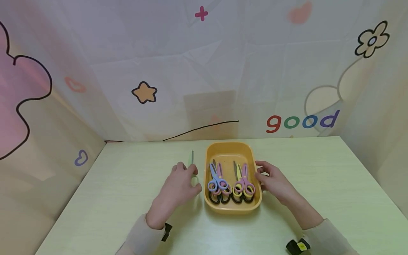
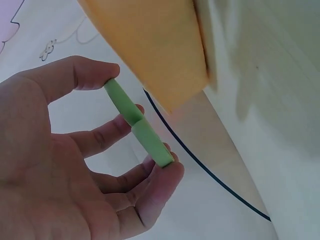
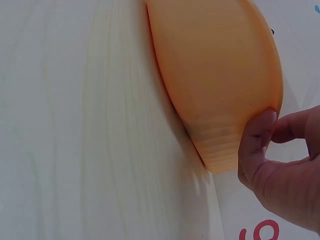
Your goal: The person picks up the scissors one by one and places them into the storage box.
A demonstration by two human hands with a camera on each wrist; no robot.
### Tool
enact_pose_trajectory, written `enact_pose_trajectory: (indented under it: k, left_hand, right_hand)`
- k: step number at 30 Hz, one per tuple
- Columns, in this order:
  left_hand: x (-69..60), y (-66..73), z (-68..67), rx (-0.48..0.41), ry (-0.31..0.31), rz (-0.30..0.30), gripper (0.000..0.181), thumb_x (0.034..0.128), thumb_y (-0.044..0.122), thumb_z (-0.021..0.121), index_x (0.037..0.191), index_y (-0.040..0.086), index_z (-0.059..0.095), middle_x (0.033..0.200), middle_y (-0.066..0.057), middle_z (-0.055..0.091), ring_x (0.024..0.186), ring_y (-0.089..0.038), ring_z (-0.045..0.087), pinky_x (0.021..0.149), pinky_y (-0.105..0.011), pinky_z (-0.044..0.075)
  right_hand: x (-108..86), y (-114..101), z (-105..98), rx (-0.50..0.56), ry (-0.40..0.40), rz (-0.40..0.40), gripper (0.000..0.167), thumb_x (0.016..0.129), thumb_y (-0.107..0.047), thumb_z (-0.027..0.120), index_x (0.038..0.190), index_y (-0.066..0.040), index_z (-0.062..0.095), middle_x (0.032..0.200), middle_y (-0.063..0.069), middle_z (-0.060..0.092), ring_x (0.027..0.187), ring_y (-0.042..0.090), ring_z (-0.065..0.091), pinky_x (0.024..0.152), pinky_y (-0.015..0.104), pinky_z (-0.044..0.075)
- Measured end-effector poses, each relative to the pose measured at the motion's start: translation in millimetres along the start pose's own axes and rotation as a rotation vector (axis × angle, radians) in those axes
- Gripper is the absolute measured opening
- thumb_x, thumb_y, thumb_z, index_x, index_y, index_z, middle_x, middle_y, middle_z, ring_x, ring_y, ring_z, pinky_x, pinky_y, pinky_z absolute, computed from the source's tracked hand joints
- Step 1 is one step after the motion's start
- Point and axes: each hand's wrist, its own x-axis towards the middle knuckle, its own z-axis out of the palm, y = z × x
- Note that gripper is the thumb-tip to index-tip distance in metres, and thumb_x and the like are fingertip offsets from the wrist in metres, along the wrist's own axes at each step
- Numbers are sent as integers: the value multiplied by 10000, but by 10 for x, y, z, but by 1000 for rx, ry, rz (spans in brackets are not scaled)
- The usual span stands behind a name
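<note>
My left hand (image 1: 180, 186) pinches a pair of light green scissors (image 1: 194, 180) by the handle loops, just left of a yellow tray (image 1: 232, 209). In the left wrist view, the green handle (image 2: 149, 142) spans from one fingertip to the others. My right hand (image 1: 275, 182) holds the tray's right rim with curled fingers; the right wrist view shows a fingertip on the outer wall (image 3: 215, 75). Inside the tray lie two overlapping groups of scissors: blue scissors (image 1: 217, 182) over pink and black-handled ones, and pink scissors (image 1: 244, 182) over yellow and black-handled ones.
The tray stands on a pale wooden table (image 1: 127, 198). A printed curtain (image 1: 159, 117) hangs along the table's back edge, with more fabric at both sides. Dark bands (image 1: 298, 246) sit at the sleeves.
</note>
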Motion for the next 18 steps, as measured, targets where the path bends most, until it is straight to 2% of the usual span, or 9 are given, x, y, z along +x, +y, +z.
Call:
enact_pose_trajectory:
  k: [9, 18]
  left_hand:
    - [30, 191, 54, 8, 38, 68, 297, 881, 254, 788, 1072, 90, 630, 968, -125, 493, 874, -275, 473, 624, -360, 475]
    - [76, 375, 70, -45, 19, 108, 297, 875, 214, 724, 1119, 74, 627, 972, -128, 473, 890, -281, 459, 634, -351, 465]
  right_hand:
    - [0, -1, 2, 4, -5, -3, 510, 1054, -70, 498, 1523, 65, 351, 1173, 205, 460, 917, 268, 552, 693, 299, 581]
    - [-4, -4, -1, 1, -6, -1, 509, 1057, -81, 502, 1524, 59, 354, 1174, 203, 459, 931, 279, 548, 702, 305, 584]
